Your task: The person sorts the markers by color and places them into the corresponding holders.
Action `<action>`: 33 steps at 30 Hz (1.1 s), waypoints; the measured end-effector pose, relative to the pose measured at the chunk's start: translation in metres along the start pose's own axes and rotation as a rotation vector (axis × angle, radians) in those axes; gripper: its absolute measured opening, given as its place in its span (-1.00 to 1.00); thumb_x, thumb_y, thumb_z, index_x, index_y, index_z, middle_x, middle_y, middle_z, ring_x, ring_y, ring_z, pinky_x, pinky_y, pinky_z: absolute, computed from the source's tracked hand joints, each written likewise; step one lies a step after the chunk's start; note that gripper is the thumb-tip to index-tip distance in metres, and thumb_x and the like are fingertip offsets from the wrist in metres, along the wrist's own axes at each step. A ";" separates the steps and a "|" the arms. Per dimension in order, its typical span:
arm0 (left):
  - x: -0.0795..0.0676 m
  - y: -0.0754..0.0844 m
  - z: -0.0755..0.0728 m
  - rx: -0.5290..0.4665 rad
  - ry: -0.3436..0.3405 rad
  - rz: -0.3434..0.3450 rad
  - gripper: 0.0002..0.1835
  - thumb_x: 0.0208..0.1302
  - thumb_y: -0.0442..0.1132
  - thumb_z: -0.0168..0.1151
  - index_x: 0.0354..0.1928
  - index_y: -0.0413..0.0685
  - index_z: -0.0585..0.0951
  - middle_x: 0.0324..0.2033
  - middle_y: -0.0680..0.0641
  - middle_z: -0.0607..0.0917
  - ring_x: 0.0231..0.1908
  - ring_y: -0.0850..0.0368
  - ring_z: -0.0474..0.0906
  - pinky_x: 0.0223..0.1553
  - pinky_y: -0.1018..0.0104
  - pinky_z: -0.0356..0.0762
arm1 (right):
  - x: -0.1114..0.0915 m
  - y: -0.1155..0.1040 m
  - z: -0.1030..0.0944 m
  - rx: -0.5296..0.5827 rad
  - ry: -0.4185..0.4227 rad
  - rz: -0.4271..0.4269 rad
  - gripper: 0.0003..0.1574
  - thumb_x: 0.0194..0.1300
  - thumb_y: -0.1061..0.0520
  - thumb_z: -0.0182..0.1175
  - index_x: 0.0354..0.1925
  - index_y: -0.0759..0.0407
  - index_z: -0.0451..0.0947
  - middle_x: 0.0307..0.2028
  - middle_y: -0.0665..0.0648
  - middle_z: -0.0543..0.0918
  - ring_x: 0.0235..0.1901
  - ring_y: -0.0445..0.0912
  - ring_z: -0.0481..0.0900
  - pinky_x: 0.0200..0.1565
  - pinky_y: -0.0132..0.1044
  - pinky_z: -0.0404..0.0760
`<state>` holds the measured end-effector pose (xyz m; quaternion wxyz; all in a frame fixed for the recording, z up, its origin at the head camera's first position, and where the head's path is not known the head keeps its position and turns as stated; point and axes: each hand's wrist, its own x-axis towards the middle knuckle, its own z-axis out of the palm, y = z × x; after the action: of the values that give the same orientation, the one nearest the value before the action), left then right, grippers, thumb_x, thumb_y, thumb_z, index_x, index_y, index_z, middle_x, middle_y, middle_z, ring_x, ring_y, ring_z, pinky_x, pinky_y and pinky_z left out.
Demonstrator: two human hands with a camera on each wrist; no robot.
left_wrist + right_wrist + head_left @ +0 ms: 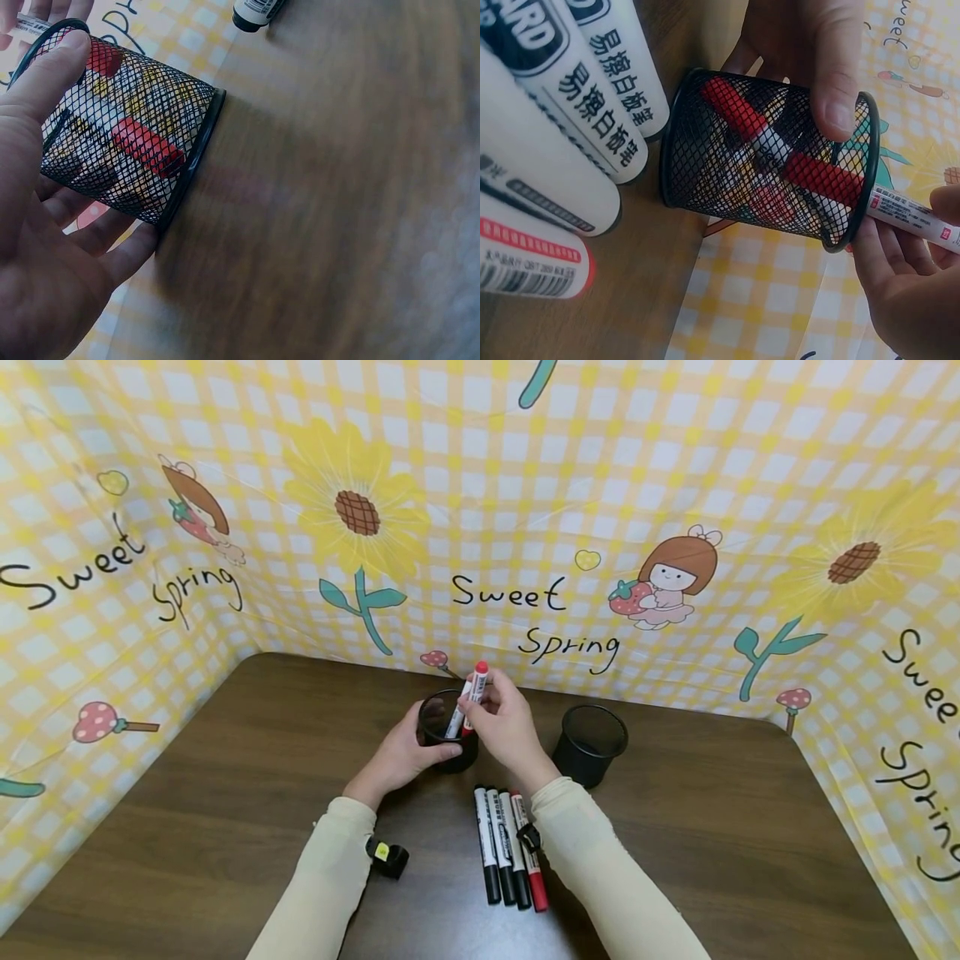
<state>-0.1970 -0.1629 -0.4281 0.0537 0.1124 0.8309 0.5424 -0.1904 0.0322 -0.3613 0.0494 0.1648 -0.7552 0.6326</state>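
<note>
My left hand [397, 752] holds a black mesh pen cup [456, 762] round its side, with the thumb near the rim. In the right hand [512, 720] a red whiteboard marker [478, 683] is pinched, its red cap pointing down inside the cup's mouth, as the right wrist view shows. A second marker [455, 722] leans inside the cup; its red cap [735, 109] lies near the bottom. Below the hands, several whiteboard markers [501, 847] lie side by side on the table, most with black caps and the rightmost one red.
Another black mesh pen cup [587, 760] stands upright to the right of the right hand. The brown wooden table [697, 827] ends at a yellow checked cloth [495, 527] hung at the back and both sides. The right forearm passes beside the red marker in the row.
</note>
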 end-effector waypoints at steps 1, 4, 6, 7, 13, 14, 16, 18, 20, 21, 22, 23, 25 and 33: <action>0.000 0.000 0.000 0.000 0.000 0.000 -0.10 0.17 0.00 0.53 0.44 -0.03 0.25 0.29 -0.19 0.47 0.24 -0.12 0.43 0.22 -0.10 0.36 | 0.000 0.000 0.000 -0.001 -0.001 -0.002 -0.65 0.38 0.27 0.28 0.10 0.17 0.50 -0.23 0.23 0.72 -0.28 -0.01 0.62 -0.25 -0.27 0.57; 0.000 0.000 0.000 0.004 0.000 -0.001 -0.09 0.16 0.02 0.53 0.45 -0.04 0.24 0.29 -0.19 0.46 0.24 -0.12 0.42 0.23 -0.11 0.36 | 0.000 0.000 0.000 -0.009 -0.010 -0.001 -0.64 0.38 0.27 0.27 0.12 0.17 0.49 -0.21 0.23 0.72 -0.27 0.02 0.62 -0.25 -0.27 0.56; -0.001 -0.001 0.000 0.004 -0.002 -0.001 -0.08 0.16 0.03 0.53 0.45 -0.04 0.24 0.29 -0.20 0.46 0.24 -0.12 0.42 0.23 -0.10 0.36 | 0.000 0.000 0.000 -0.011 -0.016 0.005 -0.64 0.38 0.27 0.27 0.12 0.17 0.49 -0.19 0.24 0.73 -0.26 0.06 0.62 -0.24 -0.27 0.55; -0.001 -0.001 0.000 0.003 -0.002 -0.001 -0.08 0.16 0.03 0.53 0.45 -0.04 0.24 0.30 -0.19 0.46 0.25 -0.12 0.42 0.23 -0.10 0.36 | 0.000 0.000 0.000 -0.013 -0.018 0.006 -0.63 0.38 0.28 0.27 0.12 0.17 0.49 -0.18 0.25 0.73 -0.25 0.08 0.61 -0.24 -0.26 0.55; 0.000 -0.001 0.000 -0.012 0.000 0.006 -0.10 0.17 0.01 0.53 0.44 -0.04 0.24 0.28 -0.19 0.46 0.22 -0.11 0.44 0.21 -0.09 0.38 | 0.001 -0.002 0.000 -0.018 -0.009 0.013 -0.62 0.37 0.27 0.28 0.12 0.14 0.49 -0.21 0.19 0.72 -0.26 0.00 0.60 -0.22 -0.25 0.56; 0.000 -0.001 0.000 -0.012 0.001 0.007 -0.10 0.17 0.01 0.53 0.44 -0.04 0.25 0.29 -0.19 0.46 0.22 -0.11 0.44 0.21 -0.08 0.38 | 0.001 -0.002 0.000 -0.018 -0.006 0.011 -0.62 0.37 0.27 0.29 0.12 0.16 0.49 -0.22 0.17 0.72 -0.27 -0.02 0.60 -0.23 -0.25 0.56; -0.001 0.000 0.000 -0.010 0.001 0.008 -0.10 0.17 0.00 0.53 0.43 -0.05 0.25 0.29 -0.18 0.46 0.22 -0.10 0.44 0.21 -0.08 0.38 | 0.001 -0.001 0.000 -0.024 0.003 0.008 -0.62 0.37 0.26 0.29 0.12 0.17 0.49 -0.24 0.15 0.71 -0.27 -0.05 0.59 -0.22 -0.25 0.56; -0.001 0.000 0.001 -0.012 0.001 0.009 -0.11 0.16 -0.01 0.54 0.43 -0.05 0.26 0.29 -0.18 0.46 0.22 -0.10 0.44 0.22 -0.07 0.38 | 0.002 -0.001 0.000 -0.029 0.010 0.004 -0.62 0.37 0.26 0.29 0.12 0.17 0.49 -0.25 0.14 0.71 -0.26 -0.06 0.60 -0.19 -0.26 0.56; -0.001 0.000 0.001 -0.013 0.001 0.010 -0.11 0.15 -0.01 0.54 0.43 -0.05 0.26 0.29 -0.18 0.46 0.23 -0.09 0.43 0.22 -0.06 0.37 | 0.002 0.000 0.000 -0.038 0.019 0.003 -0.62 0.37 0.27 0.27 0.12 0.17 0.48 -0.25 0.15 0.72 -0.25 -0.07 0.61 -0.18 -0.25 0.55; -0.001 0.000 0.001 -0.014 0.002 0.009 -0.11 0.15 -0.02 0.55 0.42 -0.05 0.27 0.29 -0.18 0.47 0.23 -0.09 0.43 0.23 -0.05 0.37 | 0.002 0.000 0.000 -0.046 0.024 0.006 -0.63 0.37 0.27 0.26 0.12 0.15 0.49 -0.24 0.16 0.72 -0.24 -0.07 0.62 -0.17 -0.25 0.55; -0.001 0.000 0.001 -0.015 0.003 0.009 -0.11 0.15 -0.02 0.55 0.42 -0.05 0.27 0.29 -0.17 0.47 0.23 -0.09 0.43 0.23 -0.05 0.36 | 0.002 0.000 0.000 -0.053 0.028 0.009 -0.64 0.38 0.27 0.25 0.12 0.15 0.49 -0.23 0.18 0.73 -0.23 -0.07 0.62 -0.16 -0.25 0.54; -0.001 0.001 0.001 -0.017 0.004 0.009 -0.11 0.14 -0.02 0.55 0.42 -0.05 0.27 0.29 -0.17 0.47 0.23 -0.09 0.43 0.23 -0.05 0.36 | 0.003 0.000 0.000 -0.063 0.034 0.012 -0.64 0.38 0.28 0.24 0.12 0.15 0.49 -0.21 0.18 0.73 -0.23 -0.06 0.62 -0.15 -0.24 0.54; -0.001 0.000 0.001 -0.015 0.006 0.008 -0.11 0.14 -0.02 0.55 0.41 -0.05 0.28 0.29 -0.17 0.47 0.24 -0.09 0.42 0.23 -0.05 0.35 | 0.003 0.000 -0.001 -0.087 0.049 0.015 -0.65 0.38 0.28 0.22 0.11 0.17 0.50 -0.20 0.20 0.73 -0.22 -0.06 0.62 -0.16 -0.22 0.54; 0.001 -0.002 0.000 -0.003 0.005 0.013 -0.10 0.13 0.01 0.56 0.42 -0.04 0.28 0.28 -0.16 0.48 0.24 -0.08 0.41 0.25 -0.04 0.33 | 0.005 0.000 -0.002 -0.225 0.099 -0.018 -0.63 0.37 0.27 0.22 0.12 0.22 0.51 -0.18 0.13 0.72 -0.19 -0.05 0.61 -0.09 -0.14 0.58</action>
<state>-0.1980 -0.1632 -0.4302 0.0483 0.1162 0.8295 0.5442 -0.1952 0.0329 -0.3600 0.1106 0.1335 -0.8164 0.5509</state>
